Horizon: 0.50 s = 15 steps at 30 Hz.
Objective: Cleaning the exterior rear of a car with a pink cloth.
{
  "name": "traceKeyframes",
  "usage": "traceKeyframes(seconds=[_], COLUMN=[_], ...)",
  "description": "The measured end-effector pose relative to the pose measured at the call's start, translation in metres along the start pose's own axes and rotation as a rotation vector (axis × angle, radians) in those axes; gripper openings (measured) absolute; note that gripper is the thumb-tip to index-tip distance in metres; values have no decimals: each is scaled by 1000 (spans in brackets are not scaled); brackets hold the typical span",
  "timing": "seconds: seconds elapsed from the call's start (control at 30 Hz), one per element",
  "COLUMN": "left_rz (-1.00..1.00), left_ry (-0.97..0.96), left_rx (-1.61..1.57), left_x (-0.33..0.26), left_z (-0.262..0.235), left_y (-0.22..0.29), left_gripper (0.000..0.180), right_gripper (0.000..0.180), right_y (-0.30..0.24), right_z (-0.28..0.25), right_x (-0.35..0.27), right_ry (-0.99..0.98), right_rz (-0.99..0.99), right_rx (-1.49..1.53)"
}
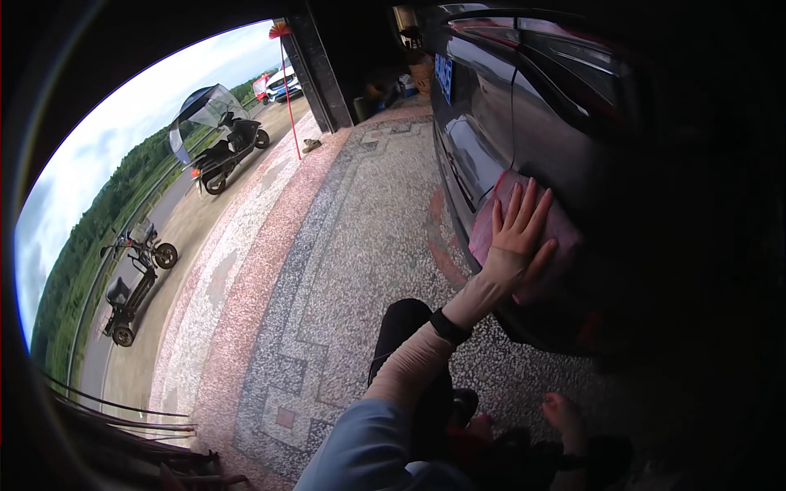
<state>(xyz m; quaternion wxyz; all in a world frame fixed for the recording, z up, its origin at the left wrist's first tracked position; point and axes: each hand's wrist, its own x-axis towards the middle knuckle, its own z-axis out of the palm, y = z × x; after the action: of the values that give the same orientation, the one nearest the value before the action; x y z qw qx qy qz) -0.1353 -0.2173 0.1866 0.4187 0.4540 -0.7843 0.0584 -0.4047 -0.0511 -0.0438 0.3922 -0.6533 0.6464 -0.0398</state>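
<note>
My left hand [517, 233] lies flat with its fingers spread on a pink cloth [483, 235]. The cloth is pressed against the lower rear corner of a dark car [479, 86]. A black band circles my left wrist, and a light blue sleeve covers the upper part of that arm. Lower down, in shadow, my right hand [562, 412] is held away from the car. Its fingers look curled in, with nothing visible in them.
The speckled stone floor [360, 221] has a dark patterned border. A red-topped pole [288, 98] stands by the dark doorpost. Outside are a scooter with a canopy [225, 147], a three-wheeled vehicle [135, 282] and a white car [284, 83]. Thin rods [131, 417] lie at lower left.
</note>
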Motion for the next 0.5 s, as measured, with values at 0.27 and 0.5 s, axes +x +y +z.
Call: traceKeyframes(seconds=[0.27, 0.5], left_rz=[-62, -74], left_ry=[57, 127], left_rx=[-46, 12], left_x=[8, 7], left_z=[2, 7], left_y=[-1, 0], left_gripper=[75, 73], right_gripper=[34, 34], right_y=[-3, -13], right_z=[-7, -12], right_x=[-17, -29], right_ry=[61, 84], right_rz=[-28, -44], right_rx=[5, 2])
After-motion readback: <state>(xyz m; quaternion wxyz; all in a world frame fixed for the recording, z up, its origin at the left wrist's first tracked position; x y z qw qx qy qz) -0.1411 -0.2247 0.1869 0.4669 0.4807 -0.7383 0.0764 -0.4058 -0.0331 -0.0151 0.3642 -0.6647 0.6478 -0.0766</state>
